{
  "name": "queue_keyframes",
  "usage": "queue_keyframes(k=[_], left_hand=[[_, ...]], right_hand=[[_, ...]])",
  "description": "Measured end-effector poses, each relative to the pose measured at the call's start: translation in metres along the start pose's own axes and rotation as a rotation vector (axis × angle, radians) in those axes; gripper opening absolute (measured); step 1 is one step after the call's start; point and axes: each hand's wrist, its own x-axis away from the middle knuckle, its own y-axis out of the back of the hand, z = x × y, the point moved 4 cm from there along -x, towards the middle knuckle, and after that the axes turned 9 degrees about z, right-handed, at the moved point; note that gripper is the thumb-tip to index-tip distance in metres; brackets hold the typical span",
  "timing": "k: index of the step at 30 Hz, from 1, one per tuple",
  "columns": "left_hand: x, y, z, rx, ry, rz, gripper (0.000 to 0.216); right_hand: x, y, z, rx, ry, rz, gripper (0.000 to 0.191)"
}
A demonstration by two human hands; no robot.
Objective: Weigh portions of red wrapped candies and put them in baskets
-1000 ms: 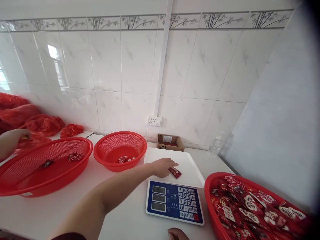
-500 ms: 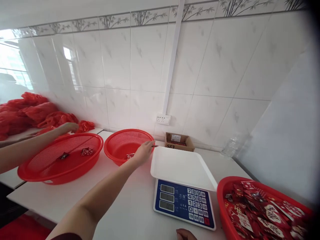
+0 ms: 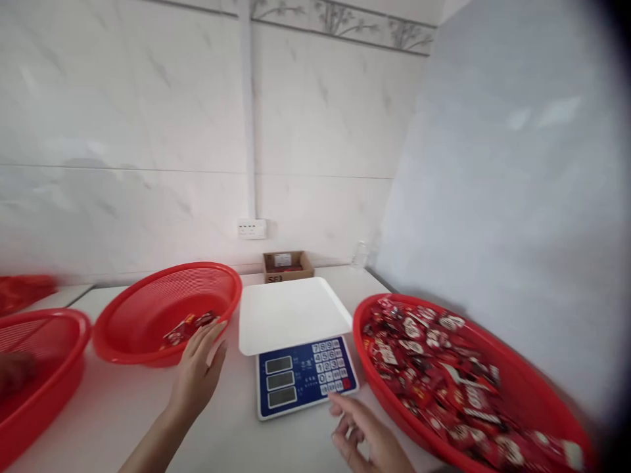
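Observation:
My left hand [image 3: 197, 371] hovers open, fingers stretched out, at the near rim of the middle red basket [image 3: 148, 289], which holds a few red packets [image 3: 187, 326]. My right hand [image 3: 367, 437] is low at the front, fingers loosely apart and holding nothing, just in front of the scale's blue keypad [image 3: 300, 374]. The scale's white pan [image 3: 288, 314] is bare. To the right, a big red basket [image 3: 522, 381] is heaped with several red-and-white packets [image 3: 428, 355].
Another red basket [image 3: 34, 361] sits at the far left, with a blurred hand of another person [image 3: 14, 371] in it. A small cardboard box [image 3: 287, 265] and a wall socket [image 3: 251, 228] are behind the scale. A white panel rises on the right.
My left hand took the red packet off the scale pan, carried it to the middle basket, and has now drawn back open. The view has swung to the right and my right hand has come up.

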Motion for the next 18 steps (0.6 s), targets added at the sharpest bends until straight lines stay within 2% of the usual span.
queue_keyframes(k=[1, 4, 6, 8, 10, 13, 18], left_hand=[[0.003, -0.002, -0.004, 0.052, 0.013, -0.031, 0.029], [0.013, -0.008, -0.014, 0.175, 0.056, -0.067, 0.028], [0.019, -0.012, -0.017, 0.223, 0.064, -0.052, 0.029], [0.024, -0.015, -0.017, 0.264, 0.086, -0.027, 0.03], [0.027, -0.018, -0.012, 0.314, 0.147, 0.019, 0.033], [0.032, -0.023, -0.003, 0.402, 0.285, 0.088, 0.04], [0.038, -0.032, 0.009, 0.483, 0.412, 0.169, 0.047]], right_hand=[[0.003, 0.02, 0.011, 0.083, -0.008, 0.003, 0.044], [0.009, 0.086, 0.023, 0.313, -0.13, -0.12, 0.042], [0.011, 0.121, 0.016, 0.47, -0.235, -0.133, 0.043], [0.013, 0.144, -0.001, 0.606, -0.397, -0.062, 0.051], [0.015, 0.154, -0.019, 0.66, -0.512, 0.063, 0.063], [0.013, 0.153, -0.035, 0.629, -0.578, 0.182, 0.075], [-0.003, 0.141, -0.041, 0.591, -0.594, 0.149, 0.078]])
